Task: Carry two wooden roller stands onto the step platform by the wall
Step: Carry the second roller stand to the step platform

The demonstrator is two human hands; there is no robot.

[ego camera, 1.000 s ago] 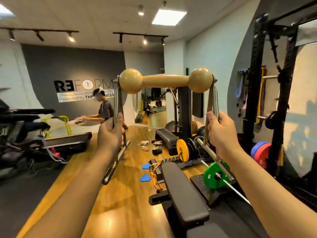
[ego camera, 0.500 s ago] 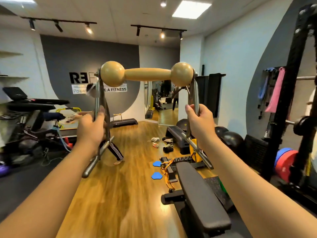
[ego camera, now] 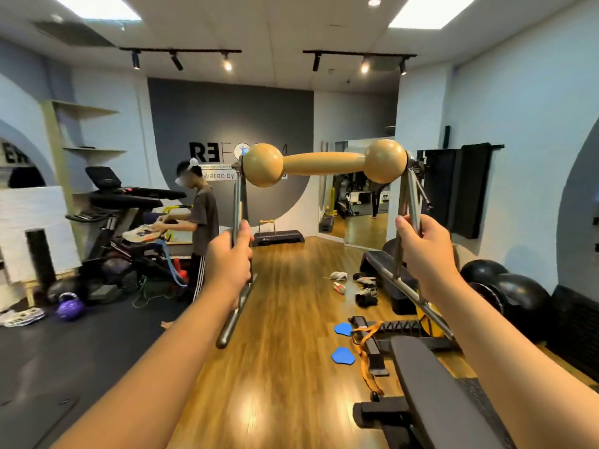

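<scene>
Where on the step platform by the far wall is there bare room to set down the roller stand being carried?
The step platform already holds a small roller stand on its left half; its right half looks bare. The wooden floor leading there is open down the middle, while shoes crowd the right.

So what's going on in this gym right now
A person is carrying a wooden roller stand at chest height, left hand and right hand each gripping a metal leg. Ahead by the wall, the step platform already holds another roller stand. A second person stands near the treadmill.
</scene>
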